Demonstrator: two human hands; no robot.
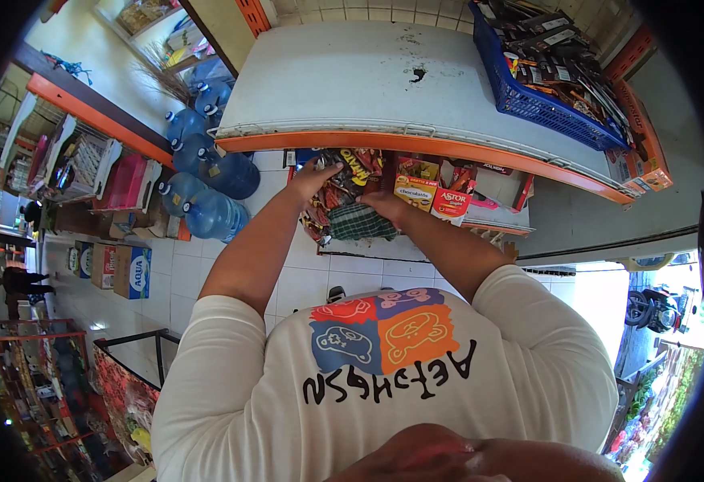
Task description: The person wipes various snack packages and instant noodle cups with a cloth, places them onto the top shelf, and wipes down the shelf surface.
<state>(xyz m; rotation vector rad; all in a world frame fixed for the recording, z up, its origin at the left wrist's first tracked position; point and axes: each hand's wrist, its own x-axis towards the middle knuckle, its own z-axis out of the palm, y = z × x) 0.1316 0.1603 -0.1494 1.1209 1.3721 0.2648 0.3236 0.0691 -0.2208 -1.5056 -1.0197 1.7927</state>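
Note:
Both my arms reach forward to a pile of small dark and red snack packets (pixel 337 189) in front of the shelf's orange edge. My left hand (pixel 313 178) is at the pile's left side, its fingers closed over a yellow-and-black packet (pixel 356 167). At the pile's right side is my right hand (pixel 384 207), its fingers partly hidden behind the packets and a green checked cloth (pixel 362 222). Just right of that hand stand a yellow box (pixel 416 191) and a red-and-white Astor container (pixel 452 205) on the lower shelf.
A white shelf (pixel 344 76) with an orange edge spans the front. On its right sits a blue basket (pixel 521 98) of packets. Large blue water bottles (pixel 211 210) stand at left, with cardboard boxes (pixel 133 271) on the floor. A person (pixel 21 281) is at far left.

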